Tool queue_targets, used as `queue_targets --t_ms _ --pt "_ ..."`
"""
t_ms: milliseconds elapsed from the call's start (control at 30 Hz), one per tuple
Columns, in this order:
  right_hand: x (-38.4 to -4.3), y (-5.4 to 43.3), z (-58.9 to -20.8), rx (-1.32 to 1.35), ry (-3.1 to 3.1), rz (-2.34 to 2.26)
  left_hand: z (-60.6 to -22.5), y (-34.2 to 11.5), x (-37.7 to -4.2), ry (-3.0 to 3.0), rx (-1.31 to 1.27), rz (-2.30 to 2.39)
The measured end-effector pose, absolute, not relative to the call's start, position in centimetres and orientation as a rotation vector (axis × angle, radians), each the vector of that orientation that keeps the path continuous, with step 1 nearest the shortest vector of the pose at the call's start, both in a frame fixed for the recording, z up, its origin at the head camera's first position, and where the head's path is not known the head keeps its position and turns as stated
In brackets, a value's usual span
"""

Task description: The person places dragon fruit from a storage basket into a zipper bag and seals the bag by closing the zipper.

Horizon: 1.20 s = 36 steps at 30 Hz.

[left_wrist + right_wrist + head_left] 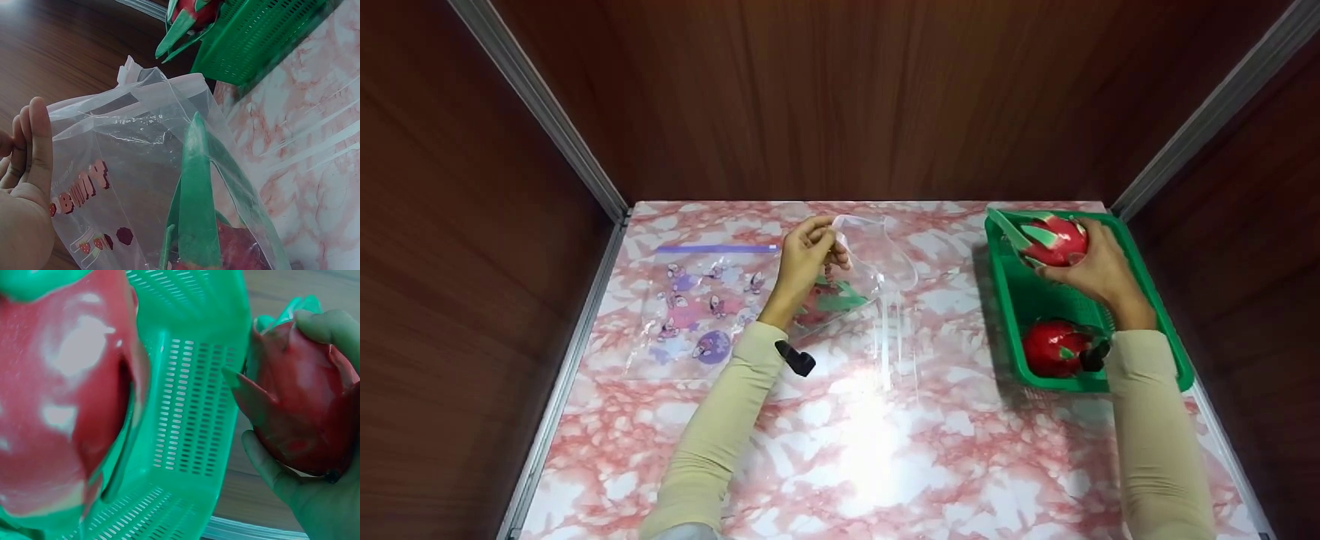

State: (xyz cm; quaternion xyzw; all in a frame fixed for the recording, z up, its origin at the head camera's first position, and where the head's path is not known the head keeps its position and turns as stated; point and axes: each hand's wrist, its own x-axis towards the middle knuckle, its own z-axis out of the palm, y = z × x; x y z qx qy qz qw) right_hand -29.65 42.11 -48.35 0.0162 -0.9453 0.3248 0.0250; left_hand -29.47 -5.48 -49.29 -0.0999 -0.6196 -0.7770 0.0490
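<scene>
My left hand pinches the rim of a clear zip bag with a pale pink top edge and printed red lettering. Its mouth stands partly open. Inside that bag sits a red dragon fruit with long green scales. Over at the right, my right hand grips another dragon fruit, raised above the far part of a green basket; fingers and thumb wrap round it in the right wrist view. A third dragon fruit lies in the near end of the basket.
Left of the hands, a flat clear bag with a purple zip strip and cartoon prints lies on the marbled table. Shiny clear plastic strips appear near the middle. Brown wood-look panels wall in the back and both sides.
</scene>
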Motion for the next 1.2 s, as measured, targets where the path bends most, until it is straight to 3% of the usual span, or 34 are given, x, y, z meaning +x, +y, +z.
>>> queue_targets --t_ms 1200 --pt "-28.2 39.2 -45.9 0.188 -2.892 0.951 -49.1 -5.3 -29.6 -1.919 -0.254 -2.362"
